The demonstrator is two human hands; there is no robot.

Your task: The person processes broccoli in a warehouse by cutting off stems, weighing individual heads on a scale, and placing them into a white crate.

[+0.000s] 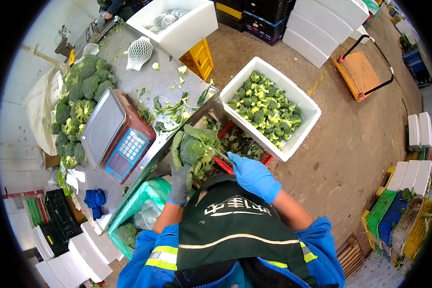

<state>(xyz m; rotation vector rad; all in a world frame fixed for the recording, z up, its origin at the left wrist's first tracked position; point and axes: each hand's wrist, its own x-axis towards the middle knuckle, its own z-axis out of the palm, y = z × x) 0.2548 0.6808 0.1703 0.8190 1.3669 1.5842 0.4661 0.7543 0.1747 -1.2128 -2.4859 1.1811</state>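
Observation:
My left hand [181, 178], in a grey glove, grips a head of broccoli [192, 150] with leaves still on it, at the table's edge. My right hand [253, 176], in a blue glove, is closed around the handle of a knife [221, 154] whose blade reaches to the broccoli's stem. Below the broccoli stands a red crate [267, 158] holding leaf trimmings. Cut broccoli florets [270, 111] lie in a white foam box [307, 131] just beyond it. A pile of broccoli heads [90, 81] rests on the metal table [120, 66], behind a red weighing scale [136, 124].
A green-lined container [117, 234] with broccoli stands at my left. Another foam box [201, 23] holds net-wrapped items beside a yellow crate [199, 57]. Foam boxes [309, 32] and an orange trolley [358, 73] stand beyond. A co-worker's hand [108, 16] shows at the table's far end.

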